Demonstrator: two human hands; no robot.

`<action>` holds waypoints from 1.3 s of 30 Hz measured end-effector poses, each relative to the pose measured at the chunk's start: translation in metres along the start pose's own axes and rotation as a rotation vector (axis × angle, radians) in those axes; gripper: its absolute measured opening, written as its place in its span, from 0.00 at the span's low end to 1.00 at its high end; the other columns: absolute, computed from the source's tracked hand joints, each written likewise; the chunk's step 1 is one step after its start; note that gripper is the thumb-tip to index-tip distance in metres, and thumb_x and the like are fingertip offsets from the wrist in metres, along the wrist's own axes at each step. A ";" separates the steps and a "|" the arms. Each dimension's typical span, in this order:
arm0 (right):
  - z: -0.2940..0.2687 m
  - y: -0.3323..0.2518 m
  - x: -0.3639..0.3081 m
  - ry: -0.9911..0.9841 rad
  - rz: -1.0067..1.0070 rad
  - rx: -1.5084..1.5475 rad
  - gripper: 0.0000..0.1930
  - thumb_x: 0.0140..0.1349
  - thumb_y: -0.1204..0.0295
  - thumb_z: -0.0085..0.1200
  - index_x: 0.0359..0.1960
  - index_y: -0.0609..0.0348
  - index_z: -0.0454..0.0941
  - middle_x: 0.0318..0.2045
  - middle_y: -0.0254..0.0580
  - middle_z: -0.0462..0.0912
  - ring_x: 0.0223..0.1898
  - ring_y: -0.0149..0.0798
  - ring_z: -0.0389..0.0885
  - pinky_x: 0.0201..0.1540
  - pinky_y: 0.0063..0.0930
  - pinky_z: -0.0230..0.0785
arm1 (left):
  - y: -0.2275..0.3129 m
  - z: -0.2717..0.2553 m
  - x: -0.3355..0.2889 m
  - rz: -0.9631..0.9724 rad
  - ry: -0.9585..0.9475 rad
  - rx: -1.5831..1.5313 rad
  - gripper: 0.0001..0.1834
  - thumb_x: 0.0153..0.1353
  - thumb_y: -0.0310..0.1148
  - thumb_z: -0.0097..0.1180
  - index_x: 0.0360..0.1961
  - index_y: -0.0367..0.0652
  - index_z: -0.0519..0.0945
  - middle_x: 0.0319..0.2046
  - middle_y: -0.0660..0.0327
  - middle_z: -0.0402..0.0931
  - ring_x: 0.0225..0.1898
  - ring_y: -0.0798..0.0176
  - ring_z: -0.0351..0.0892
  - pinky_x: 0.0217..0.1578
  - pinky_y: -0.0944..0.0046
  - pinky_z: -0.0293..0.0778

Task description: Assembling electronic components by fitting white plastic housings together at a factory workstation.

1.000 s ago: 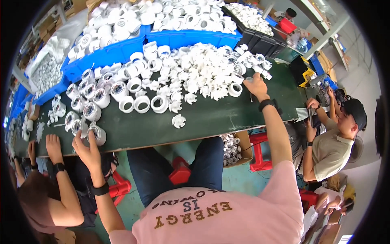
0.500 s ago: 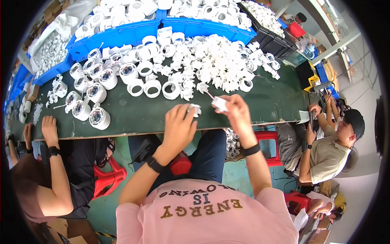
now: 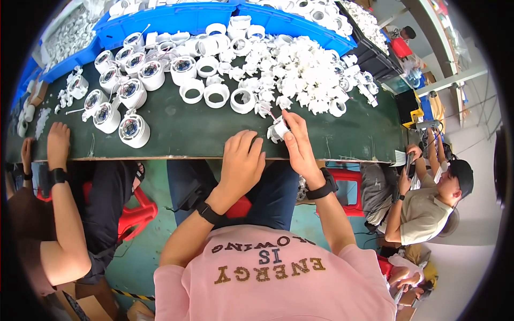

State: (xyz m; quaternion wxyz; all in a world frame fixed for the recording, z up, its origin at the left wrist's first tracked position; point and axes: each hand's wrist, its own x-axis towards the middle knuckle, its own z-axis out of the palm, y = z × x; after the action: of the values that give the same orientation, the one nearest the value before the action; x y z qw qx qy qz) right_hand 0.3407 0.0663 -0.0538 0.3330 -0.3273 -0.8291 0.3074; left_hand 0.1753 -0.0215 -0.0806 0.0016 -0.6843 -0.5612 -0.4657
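My right hand (image 3: pixel 301 147) is closed on a small white plastic fitting (image 3: pixel 278 130) just above the table's front edge. A thin reddish wire rises from the fitting toward the pile, and its lower left side has a jagged, claw-like outline. My left hand (image 3: pixel 243 160) is to the left of it, apart, with bent fingers at the table edge. Its palm is turned away, so whatever those fingers may hold is hidden. Beyond my hands lies a heap of white claw-shaped plastic parts (image 3: pixel 300 72), with white rings (image 3: pixel 243 100) at its left.
White round housings with electronics inside (image 3: pixel 134 130) stand at left on the green table (image 3: pixel 187 139). Blue bins (image 3: pixel 166 25) and a black crate (image 3: pixel 369 55) of white parts line the back. One person's arm (image 3: pixel 65 208) is at left; another person (image 3: pixel 428 200) sits at right.
My right hand has lowered and turned, moving the fitting left. The claw-shaped piece formerly at my left fingertips is gone from there. My view has shifted, so the bins sit higher.
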 end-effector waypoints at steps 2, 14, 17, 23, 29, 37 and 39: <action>0.001 -0.001 -0.001 -0.019 -0.005 -0.037 0.24 0.74 0.62 0.36 0.65 0.66 0.62 0.59 0.52 0.64 0.59 0.47 0.64 0.63 0.34 0.54 | -0.001 0.000 0.000 -0.002 -0.002 -0.007 0.17 0.50 0.26 0.60 0.42 0.33 0.75 0.47 0.50 0.71 0.52 0.46 0.70 0.51 0.49 0.66; 0.008 -0.012 0.000 -0.059 -0.083 -0.351 0.23 0.70 0.71 0.41 0.64 0.68 0.60 0.58 0.60 0.61 0.55 0.57 0.68 0.57 0.38 0.63 | 0.000 -0.002 0.003 -0.015 -0.030 -0.019 0.17 0.50 0.26 0.59 0.42 0.33 0.75 0.48 0.49 0.70 0.52 0.46 0.69 0.51 0.49 0.66; 0.008 -0.009 0.002 -0.043 -0.144 -0.406 0.24 0.68 0.74 0.38 0.65 0.70 0.58 0.57 0.60 0.62 0.54 0.54 0.69 0.57 0.35 0.62 | 0.002 0.002 0.005 0.001 -0.030 -0.043 0.19 0.50 0.25 0.59 0.44 0.32 0.74 0.48 0.48 0.70 0.52 0.43 0.68 0.53 0.47 0.65; 0.007 -0.041 0.003 -0.056 0.148 0.389 0.23 0.72 0.66 0.40 0.63 0.67 0.62 0.56 0.46 0.71 0.53 0.40 0.73 0.58 0.30 0.63 | 0.017 -0.030 -0.005 -0.534 -0.002 -0.775 0.24 0.65 0.32 0.52 0.60 0.37 0.65 0.52 0.54 0.69 0.53 0.56 0.72 0.50 0.58 0.72; 0.031 -0.069 0.029 -0.246 -0.072 0.363 0.19 0.64 0.69 0.53 0.56 0.60 0.72 0.54 0.52 0.69 0.53 0.49 0.72 0.54 0.38 0.65 | 0.009 -0.066 -0.002 -0.856 0.081 -1.494 0.26 0.71 0.37 0.43 0.67 0.43 0.58 0.44 0.58 0.75 0.40 0.64 0.80 0.40 0.66 0.77; 0.041 -0.023 0.075 0.192 -0.292 -0.351 0.11 0.53 0.71 0.65 0.38 0.58 0.82 0.41 0.48 0.76 0.36 0.41 0.76 0.36 0.33 0.68 | -0.008 -0.088 -0.015 -0.832 0.088 -1.006 0.12 0.66 0.35 0.54 0.41 0.36 0.71 0.36 0.52 0.79 0.39 0.56 0.84 0.36 0.64 0.79; 0.033 -0.042 0.061 0.120 -0.093 -0.001 0.08 0.56 0.70 0.64 0.33 0.61 0.81 0.45 0.46 0.77 0.29 0.31 0.74 0.30 0.25 0.66 | -0.007 -0.096 -0.010 -0.874 0.131 -0.986 0.17 0.69 0.43 0.48 0.42 0.38 0.72 0.33 0.58 0.78 0.33 0.65 0.82 0.28 0.70 0.75</action>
State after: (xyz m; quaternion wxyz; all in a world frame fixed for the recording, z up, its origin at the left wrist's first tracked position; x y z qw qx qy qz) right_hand 0.2674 0.0772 -0.0218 0.3961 -0.3063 -0.8221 0.2710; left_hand 0.1092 -0.0771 -0.0364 -0.4667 -0.2845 -0.5071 -0.6664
